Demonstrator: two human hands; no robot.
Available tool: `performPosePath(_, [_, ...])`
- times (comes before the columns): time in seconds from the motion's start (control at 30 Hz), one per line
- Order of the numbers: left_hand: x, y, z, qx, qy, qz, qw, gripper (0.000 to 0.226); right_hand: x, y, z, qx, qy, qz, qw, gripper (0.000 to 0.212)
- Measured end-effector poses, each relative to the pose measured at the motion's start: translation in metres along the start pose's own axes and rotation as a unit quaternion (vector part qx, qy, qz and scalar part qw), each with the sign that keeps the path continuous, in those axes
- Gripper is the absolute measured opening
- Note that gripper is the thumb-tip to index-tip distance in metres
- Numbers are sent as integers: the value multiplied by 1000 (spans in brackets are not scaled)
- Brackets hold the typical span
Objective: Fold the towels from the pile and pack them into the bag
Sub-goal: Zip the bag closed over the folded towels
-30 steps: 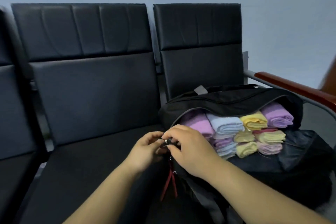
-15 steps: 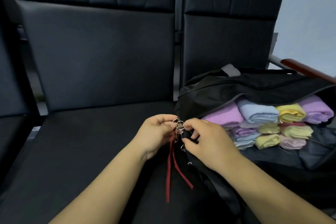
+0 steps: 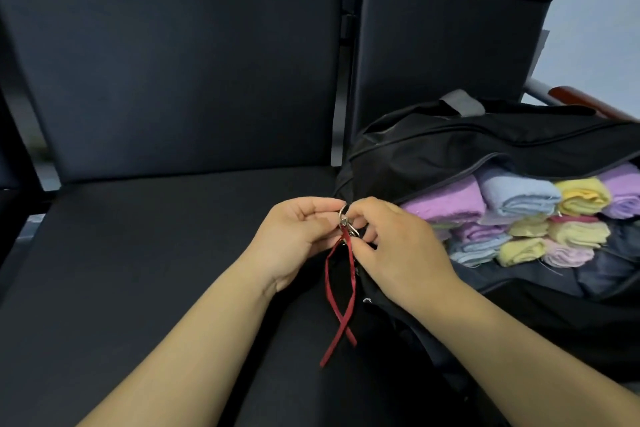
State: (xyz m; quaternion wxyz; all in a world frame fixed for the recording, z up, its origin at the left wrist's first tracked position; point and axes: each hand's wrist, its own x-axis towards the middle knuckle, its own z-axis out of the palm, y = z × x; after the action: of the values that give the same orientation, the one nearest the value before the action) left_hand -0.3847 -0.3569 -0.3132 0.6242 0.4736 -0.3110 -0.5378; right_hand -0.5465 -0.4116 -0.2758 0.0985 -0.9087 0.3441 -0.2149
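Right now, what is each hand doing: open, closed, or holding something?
Left hand: fingers pinch the metal pulls at the end of the bag.
Right hand: pinches the same pulls.

Seat (image 3: pixel 156 253) free left of bag (image 3: pixel 450 156), towels (image 3: pixel 519 198) fill bag mouth, backrests (image 3: pixel 173 62) behind, armrest (image 3: pixel 581 102) far rt

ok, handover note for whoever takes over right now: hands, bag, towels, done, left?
Left hand: pinches the zip pulls at the bag's near end.
Right hand: pinches the same pulls from the other side.
Ribbon: red, hangs from the pulls.
Bag: black, on the seat, main opening unzipped.
Towels: folded and stacked inside the bag, ends showing.
Done: these towels are packed; no loose pile in view.
Left: probably just zipping the bag shut.
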Motion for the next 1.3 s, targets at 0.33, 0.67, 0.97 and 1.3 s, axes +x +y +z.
performPosePath(0.33, [-4, 4, 8, 20, 44, 5, 999, 21, 0, 3, -2, 6, -11, -1, 1000, 28])
performPosePath(0.67, [-7, 12, 21, 76, 122, 59, 988, 16, 1, 5, -16, 111, 14, 17, 994, 22])
performPosePath(0.97, [-9, 21, 32, 45, 147, 77, 985, 15, -1, 16, -95, 168, 64, 44, 983, 20])
performPosePath(1.3, [-18, 35, 55, 154, 138, 77, 975, 13, -3, 39, -112, 136, 31, 62, 988, 14])
